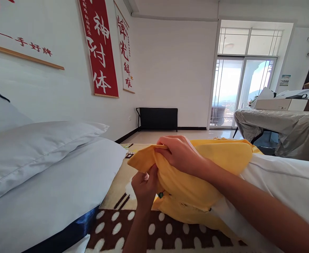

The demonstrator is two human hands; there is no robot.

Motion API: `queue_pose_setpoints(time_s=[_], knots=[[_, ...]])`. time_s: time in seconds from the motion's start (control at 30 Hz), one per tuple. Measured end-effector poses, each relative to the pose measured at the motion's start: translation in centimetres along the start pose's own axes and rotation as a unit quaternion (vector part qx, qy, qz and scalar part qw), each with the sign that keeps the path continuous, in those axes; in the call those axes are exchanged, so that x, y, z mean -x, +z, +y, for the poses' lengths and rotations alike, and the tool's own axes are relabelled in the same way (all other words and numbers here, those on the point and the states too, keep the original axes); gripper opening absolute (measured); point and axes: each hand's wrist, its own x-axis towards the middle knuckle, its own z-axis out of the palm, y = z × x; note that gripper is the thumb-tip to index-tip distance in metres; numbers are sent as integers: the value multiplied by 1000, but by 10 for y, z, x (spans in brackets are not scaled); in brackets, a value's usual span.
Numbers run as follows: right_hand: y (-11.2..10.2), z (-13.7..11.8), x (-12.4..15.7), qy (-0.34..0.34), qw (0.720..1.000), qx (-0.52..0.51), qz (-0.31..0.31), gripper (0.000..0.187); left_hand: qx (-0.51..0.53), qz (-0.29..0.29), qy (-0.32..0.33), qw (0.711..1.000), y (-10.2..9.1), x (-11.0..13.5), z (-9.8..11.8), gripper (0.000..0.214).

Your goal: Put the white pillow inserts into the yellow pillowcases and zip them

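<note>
A yellow pillowcase (223,158) is pulled over one end of a white pillow (288,182) that lies across the lower right. My right hand (180,153) is closed over the top corner of the yellow fabric. My left hand (145,184) comes up from below and pinches the same corner's lower edge. Both hands grip the cloth close together.
A white pillow (40,147) lies on white bedding (51,196) with a dark blue edge at left. A brown rug with white dots (170,232) covers the floor below. A grey-covered table (283,130) with boxes stands at right; a black radiator (158,118) and glass balcony doors (238,91) are behind.
</note>
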Motion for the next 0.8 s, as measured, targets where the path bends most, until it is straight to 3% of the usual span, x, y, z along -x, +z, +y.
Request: queue_pose_setpoints(time_s=[0.13, 0.27, 0.4, 0.57, 0.67, 0.8], knots=[[-2, 7, -1, -2, 999, -21, 39, 17, -25, -93, 45, 994, -2, -8, -10, 25], [-1, 14, -1, 8, 998, -47, 27, 16, -13, -130, 20, 991, -7, -16, 1, 20], [3, 9, 1, -13, 998, -63, -8, 18, 121, -50, -78, 988, -15, -15, 27, 43], [7, -1, 5, -49, 996, -64, -36, 20, 89, 58, -123, 987, -18, -13, 52, 34], [8, -3, 6, -51, 995, -70, -40, 20, 96, 69, -114, 986, -17, -14, 54, 30], [4, -5, 7, -56, 995, -70, -50, 19, 102, 38, -71, 992, -17, -16, 52, 25]])
